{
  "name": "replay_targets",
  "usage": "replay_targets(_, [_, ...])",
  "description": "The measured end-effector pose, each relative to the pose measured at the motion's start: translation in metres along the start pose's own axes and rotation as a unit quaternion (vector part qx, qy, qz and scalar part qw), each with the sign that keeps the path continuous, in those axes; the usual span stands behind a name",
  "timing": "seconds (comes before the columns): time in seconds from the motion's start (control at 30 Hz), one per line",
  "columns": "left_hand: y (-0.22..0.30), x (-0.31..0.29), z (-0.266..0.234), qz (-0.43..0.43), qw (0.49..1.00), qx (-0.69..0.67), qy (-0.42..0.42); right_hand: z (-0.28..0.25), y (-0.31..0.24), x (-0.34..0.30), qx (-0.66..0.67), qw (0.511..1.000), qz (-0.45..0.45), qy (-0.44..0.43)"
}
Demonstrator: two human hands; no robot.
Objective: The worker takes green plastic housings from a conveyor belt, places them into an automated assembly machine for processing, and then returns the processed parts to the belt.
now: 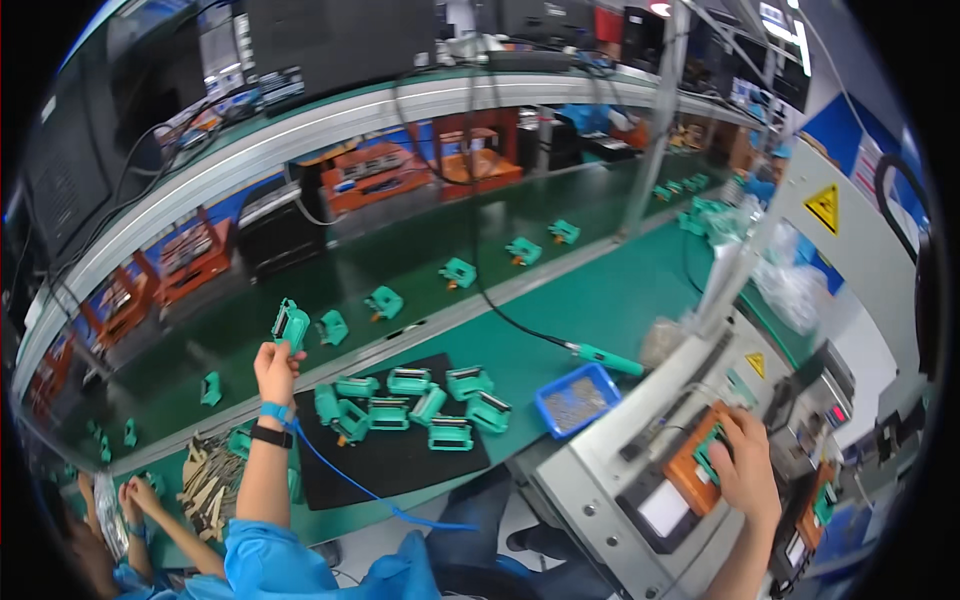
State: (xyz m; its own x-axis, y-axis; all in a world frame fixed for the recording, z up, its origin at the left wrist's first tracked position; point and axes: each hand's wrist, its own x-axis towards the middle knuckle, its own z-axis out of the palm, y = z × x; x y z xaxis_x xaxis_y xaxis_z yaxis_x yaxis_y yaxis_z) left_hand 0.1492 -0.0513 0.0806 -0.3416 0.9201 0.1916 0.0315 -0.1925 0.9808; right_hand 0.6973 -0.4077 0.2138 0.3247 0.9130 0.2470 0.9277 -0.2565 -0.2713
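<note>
The person's left hand is raised over the near edge of a long dark-green conveyor belt, its fingertips clamped on a green plastic housing with a dark slotted face; a blue wristband and a black watch circle that wrist. At right, the right hand bends over an orange block-shaped fixture on a pale grey metal machine, thumb and fingers curled at a second green plastic piece; whether they grip it, I cannot tell. Between the hands, more green housings lie clustered on a flat black mat. Right of them sits a blue rectangular plastic tray of small pieces, with a green-handled corded tool just beyond.
</note>
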Motion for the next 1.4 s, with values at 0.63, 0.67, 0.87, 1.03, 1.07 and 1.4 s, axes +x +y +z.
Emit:
replay_targets(0.63, [-0.117,0.088,-0.066,-0.029,0.905,0.414,0.097,0.001,-0.025,-0.081,-0.048,0.981,0.034,0.187])
replay_targets(0.67, [-0.133,0.096,-0.072,-0.057,0.909,0.404,0.083,0.001,-0.029,-0.080,-0.058,0.979,0.043,0.191])
replay_targets(0.87, [-0.077,0.082,-0.028,-0.100,0.980,0.171,0.006,-0.001,-0.033,-0.099,0.001,0.984,0.028,0.177])
replay_targets(1.03, [0.015,0.005,0.029,0.034,0.959,-0.254,-0.123,0.001,-0.024,-0.114,0.102,0.970,-0.002,0.219])
replay_targets(1.07, [0.026,-0.011,0.034,0.067,0.948,-0.231,-0.209,0.007,-0.030,-0.114,0.155,0.963,-0.016,0.221])
replay_targets(1.4, [0.176,-0.243,0.180,0.507,0.599,-0.018,-0.620,0.045,-0.074,-0.105,0.439,0.890,-0.121,0.028])
